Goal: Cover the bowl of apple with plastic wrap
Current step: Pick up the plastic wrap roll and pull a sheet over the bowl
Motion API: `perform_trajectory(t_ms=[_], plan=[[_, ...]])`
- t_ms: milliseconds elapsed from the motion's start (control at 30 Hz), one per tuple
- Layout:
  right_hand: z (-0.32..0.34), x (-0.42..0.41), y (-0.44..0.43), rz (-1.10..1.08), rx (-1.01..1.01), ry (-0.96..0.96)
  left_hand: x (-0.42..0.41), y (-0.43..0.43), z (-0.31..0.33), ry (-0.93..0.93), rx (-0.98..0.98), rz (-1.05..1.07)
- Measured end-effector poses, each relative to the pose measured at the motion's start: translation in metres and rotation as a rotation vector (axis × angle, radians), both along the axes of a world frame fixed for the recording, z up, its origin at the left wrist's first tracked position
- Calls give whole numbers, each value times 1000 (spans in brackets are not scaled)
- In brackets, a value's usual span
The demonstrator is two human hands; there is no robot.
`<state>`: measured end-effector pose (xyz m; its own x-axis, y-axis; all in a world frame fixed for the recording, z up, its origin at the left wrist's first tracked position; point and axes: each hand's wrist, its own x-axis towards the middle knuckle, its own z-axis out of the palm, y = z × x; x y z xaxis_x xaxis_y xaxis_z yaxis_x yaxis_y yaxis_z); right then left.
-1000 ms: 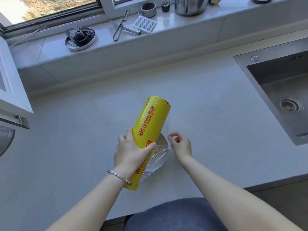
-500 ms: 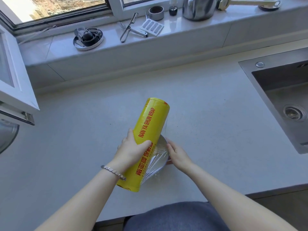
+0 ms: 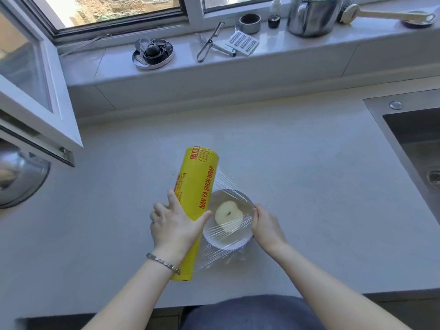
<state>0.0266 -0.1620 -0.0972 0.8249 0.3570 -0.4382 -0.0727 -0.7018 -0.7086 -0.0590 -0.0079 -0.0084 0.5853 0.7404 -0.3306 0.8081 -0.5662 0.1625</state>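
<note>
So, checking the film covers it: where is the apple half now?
Head view, low centre: the apple half lies cut side up in the white bowl under stretched film, between the yellow wrap roll and the right hand.

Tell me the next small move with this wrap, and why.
Probably draw the roll a little left, beyond the bowl. The right hand holds the film at the bowl's right rim and it spans the apple half, but the roll in the left hand sits over the left rim.
</note>
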Motion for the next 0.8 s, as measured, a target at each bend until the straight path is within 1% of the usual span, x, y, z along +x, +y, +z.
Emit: perform_trajectory(t_ms=[33,67,100,167,267,333,400,467,500,567,633,667,733,800], plan=[[1,0,0,3,1,0,-4,-1,-1,5,26,-15],[1,0,0,6,3,1,-7,-1,-4,-1,11,-28],[1,1,0,10,2,1,-8,-1,-1,-28,-47,-11],[1,3,0,25,-8,2,-8,11,-4,-134,-270,101],[5,7,0,57,-14,2,-3,38,-8,-304,-704,318],[7,8,-1,69,-21,11,0,47,-10,-300,-894,319],[10,10,-1,77,-35,14,2,47,-12,-314,-966,265],[12,11,-3,73,-47,5,1,45,-16,-381,-926,268],[13,12,-4,72,-52,-2,0,44,-20,-414,-858,264],[14,13,-7,72,-66,-11,-5,40,-25,-405,-640,231],[15,15,-12,68,-76,-17,-13,34,-31,-318,-443,207],[15,17,-15,66,-81,-18,-17,31,-34,-255,-378,215],[15,21,-21,63,-88,-16,-23,24,-40,-143,-302,241],[17,25,-26,68,-98,-14,-25,14,-43,-73,-246,237]])
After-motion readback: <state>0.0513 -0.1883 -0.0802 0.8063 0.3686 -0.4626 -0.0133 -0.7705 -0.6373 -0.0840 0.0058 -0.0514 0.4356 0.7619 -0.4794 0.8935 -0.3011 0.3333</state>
